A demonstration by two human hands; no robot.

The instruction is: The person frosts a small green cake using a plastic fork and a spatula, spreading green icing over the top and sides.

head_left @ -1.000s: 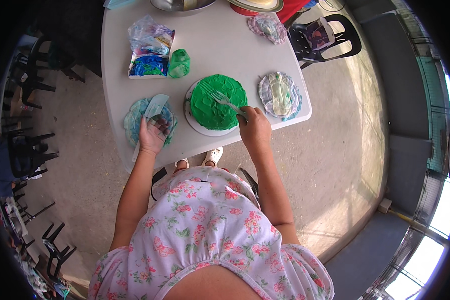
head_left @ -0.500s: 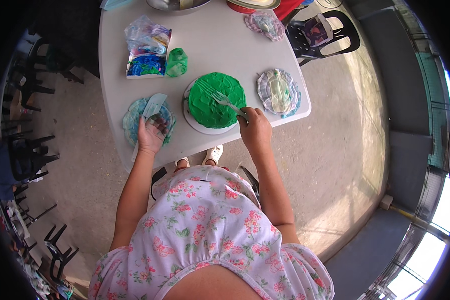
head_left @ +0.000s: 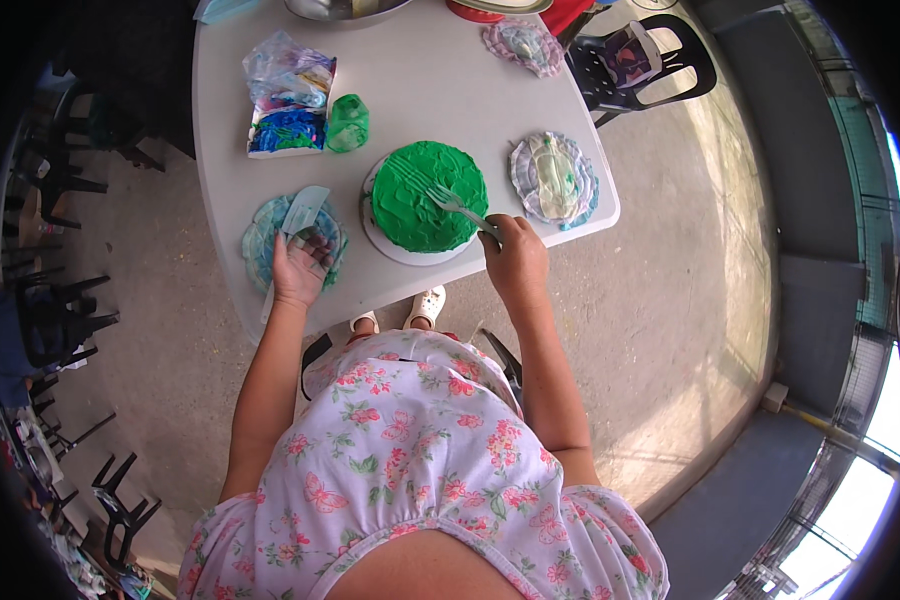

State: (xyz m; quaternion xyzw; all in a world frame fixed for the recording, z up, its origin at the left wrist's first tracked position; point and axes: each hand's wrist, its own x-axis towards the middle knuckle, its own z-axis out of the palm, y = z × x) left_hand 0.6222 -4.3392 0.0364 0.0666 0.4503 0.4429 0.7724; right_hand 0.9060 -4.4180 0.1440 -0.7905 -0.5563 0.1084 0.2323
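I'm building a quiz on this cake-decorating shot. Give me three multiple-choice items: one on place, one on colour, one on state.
1. Where do the fork's tines rest?
A) on the cake's top
B) on the floor
C) on a chair

2. What colour is the cake's frosting?
A) white
B) green
C) red

3. What does the left hand do?
A) hangs free
B) grips the fork
C) rests on a paper plate

Answers:
1 A: the fork in the right hand touches the cake.
2 B: its top is all green.
3 C: the left hand lies on the plate by a pale scraper.

Grey table (head_left: 440,90) with green cake (head_left: 428,196), stained plates, paint tray (head_left: 286,132).
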